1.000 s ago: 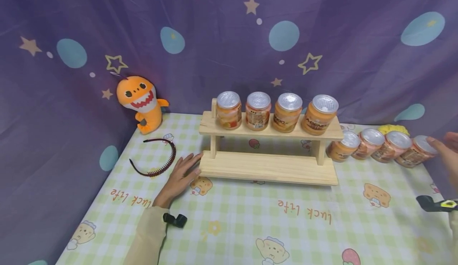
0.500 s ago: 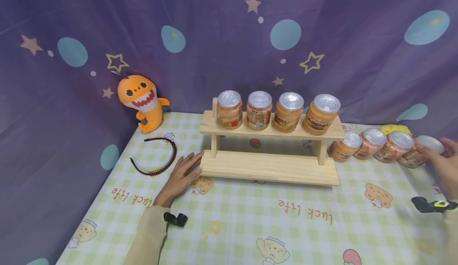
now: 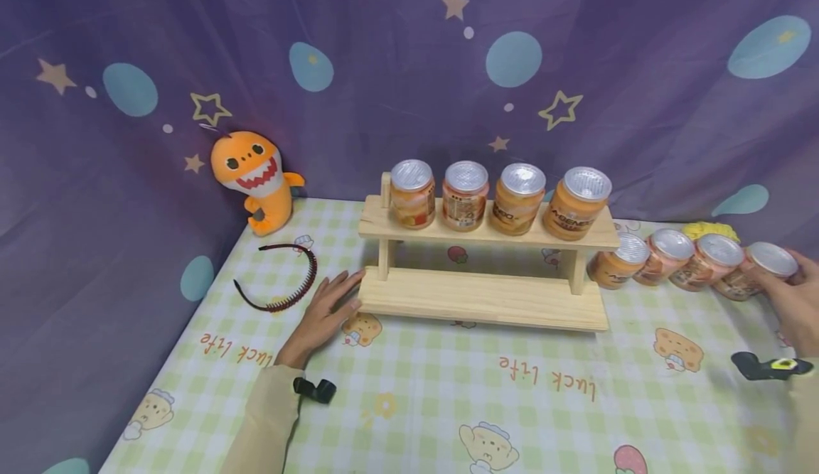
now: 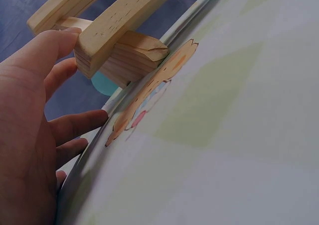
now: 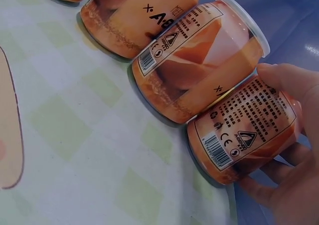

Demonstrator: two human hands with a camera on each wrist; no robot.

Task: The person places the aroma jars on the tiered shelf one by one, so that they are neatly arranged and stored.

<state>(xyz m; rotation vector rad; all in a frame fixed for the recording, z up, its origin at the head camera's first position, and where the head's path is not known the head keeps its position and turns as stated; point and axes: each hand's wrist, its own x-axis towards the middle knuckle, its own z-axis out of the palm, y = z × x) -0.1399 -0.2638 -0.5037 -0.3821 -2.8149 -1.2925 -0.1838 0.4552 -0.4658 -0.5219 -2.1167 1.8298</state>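
My right hand grips the last can at the right end of a row of orange-labelled cans with silver lids. In the right wrist view, the thumb lies along the upper side of this can and the fingers curl round beneath it; a neighbouring can leans close against it. My left hand lies at the left end of a two-tier wooden shelf. Its thumb and forefinger touch the end of the lower board, the fingers loosely spread on the cloth. Several similar cans stand on the upper board.
Left of the shelf lies a dark toothed headband, with an orange shark plush behind it. A yellow textured object sits behind the right-hand cans. A purple patterned curtain hangs along the back of the checked tablecloth.
My right hand has come in from the right edge and closed round the last can in the row. The left hand has stayed at the shelf's end.
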